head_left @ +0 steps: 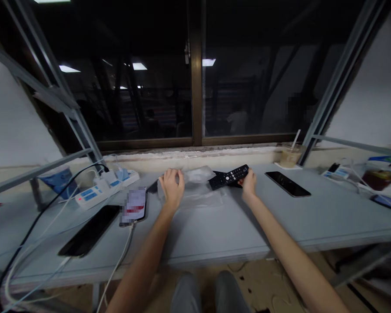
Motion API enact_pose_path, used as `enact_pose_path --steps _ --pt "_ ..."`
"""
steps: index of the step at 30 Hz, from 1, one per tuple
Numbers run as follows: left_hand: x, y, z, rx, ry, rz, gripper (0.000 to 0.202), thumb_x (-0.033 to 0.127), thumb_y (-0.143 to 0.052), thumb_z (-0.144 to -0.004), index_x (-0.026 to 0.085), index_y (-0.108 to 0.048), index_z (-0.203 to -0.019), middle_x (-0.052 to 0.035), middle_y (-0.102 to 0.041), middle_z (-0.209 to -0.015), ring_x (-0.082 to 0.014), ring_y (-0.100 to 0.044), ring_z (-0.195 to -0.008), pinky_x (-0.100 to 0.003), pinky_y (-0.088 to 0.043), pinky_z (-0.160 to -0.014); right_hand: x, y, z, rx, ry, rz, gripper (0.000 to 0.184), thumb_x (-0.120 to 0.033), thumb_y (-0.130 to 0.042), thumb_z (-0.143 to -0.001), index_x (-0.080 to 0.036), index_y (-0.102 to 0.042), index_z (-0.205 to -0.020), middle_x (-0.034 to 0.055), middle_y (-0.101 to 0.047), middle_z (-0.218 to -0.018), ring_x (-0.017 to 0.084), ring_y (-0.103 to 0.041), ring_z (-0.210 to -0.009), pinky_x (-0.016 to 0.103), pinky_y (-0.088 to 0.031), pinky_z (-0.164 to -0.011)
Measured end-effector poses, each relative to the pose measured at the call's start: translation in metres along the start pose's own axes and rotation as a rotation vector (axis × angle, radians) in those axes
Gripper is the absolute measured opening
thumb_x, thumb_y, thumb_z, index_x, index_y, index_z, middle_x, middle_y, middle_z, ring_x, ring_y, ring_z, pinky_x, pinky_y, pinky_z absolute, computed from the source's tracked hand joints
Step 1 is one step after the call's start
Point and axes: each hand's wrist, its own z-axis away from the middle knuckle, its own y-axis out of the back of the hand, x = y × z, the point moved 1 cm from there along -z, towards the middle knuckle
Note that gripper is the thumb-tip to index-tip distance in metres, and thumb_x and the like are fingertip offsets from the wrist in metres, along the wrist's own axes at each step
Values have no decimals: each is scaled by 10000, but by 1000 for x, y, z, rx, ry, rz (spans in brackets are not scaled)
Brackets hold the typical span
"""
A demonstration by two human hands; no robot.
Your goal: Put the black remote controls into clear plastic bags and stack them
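My right hand (249, 183) grips a black remote control (228, 178) by its right end, its button side facing up and tilted above the table. Behind and below it lies another flat black object (217, 174), mostly hidden, whose kind I cannot make out. A crumpled clear plastic bag (200, 191) spreads between my hands. My left hand (172, 188) is at the bag's left end, fingers curled and closed on it; the fingertips are partly hidden. Just left of that hand, a dark flat piece (154, 187) shows on the table.
The grey table (215, 234) also carries a black phone (93, 230), a lit phone (134, 205) on a cable and a white power strip (106, 188) at left. At right are another phone (288, 183) and a plastic cup (290, 155) with a straw. A window stands behind.
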Motion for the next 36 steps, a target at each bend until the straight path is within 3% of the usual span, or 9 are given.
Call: enact_pose_path --steps 3,5,10,12,17,20,24,29,36 --pt "1 1 0 -35 41 57 251 243 -379 -854 193 -506 -643 -24 -546 -742 -159 -518 -773 -270 -337 -695 0 -1 4 44 -22 31 198 -381 -387 -797 -211 -435 -885 -100 -384 -470 87 -400 -369 194 -376 -367" --pt "4 0 2 -121 63 83 242 243 -385 -848 191 -528 -659 -22 -557 -786 -144 -531 -771 -245 -347 -650 -1 -4 7 -13 -16 61 240 -374 -395 -797 -202 -447 -956 -99 -399 -474 86 -399 -360 193 -374 -357" --pt "12 -10 11 -520 42 43 174 244 -452 -798 204 -583 -691 2 -593 -842 -133 -559 -752 -230 -359 -597 -1 -8 13 -88 -70 69 252 -346 -390 -799 -217 -481 -995 -89 -415 -495 79 -409 -354 183 -374 -342" --pt "13 -14 15 -608 14 14 117 228 -490 -764 213 -597 -719 1 -599 -849 -142 -562 -769 -237 -380 -617 -2 -8 14 -81 -110 56 232 -309 -369 -806 -229 -483 -992 -73 -458 -557 70 -425 -354 180 -383 -338" --pt "18 -15 19 -613 -189 126 137 238 -496 -781 235 -624 -829 -6 -595 -884 -152 -555 -866 -266 -413 -775 -3 -10 16 -104 -168 37 249 -268 -342 -812 -258 -454 -1034 -21 -553 -770 61 -521 -407 169 -405 -331" --pt "20 -15 23 -741 -279 281 232 406 -486 -806 246 -645 -860 -10 -589 -938 -151 -558 -880 -266 -427 -783 -3 -10 16 -133 -189 52 240 -282 -349 -807 -253 -436 -1028 -7 -566 -807 68 -555 -427 166 -407 -325" --pt "18 -18 31 -888 -347 321 486 587 -617 -634 242 -626 -977 -32 -579 -1005 -201 -541 -945 -317 -416 -845 -1 -9 15 -185 -210 68 189 -320 -450 -762 -234 -427 -928 -10 -575 -770 96 -590 -450 182 -423 -332" --pt "14 -20 34 -900 -388 277 436 473 -660 -648 245 -599 -1014 -36 -569 -1049 -221 -504 -1023 -342 -382 -899 1 -10 16 -214 -168 102 430 -201 -652 -596 -241 -372 -920 -48 -571 -655 119 -580 -424 189 -430 -330" --pt "4 -26 30 -903 -311 175 343 389 -619 -687 252 -597 -1001 -30 -560 -1062 -210 -498 -1041 -350 -364 -930 9 -7 18 -322 -25 230 631 -145 -704 -474 -232 -402 -1021 -82 -554 -640 108 -570 -452 202 -470 -392"
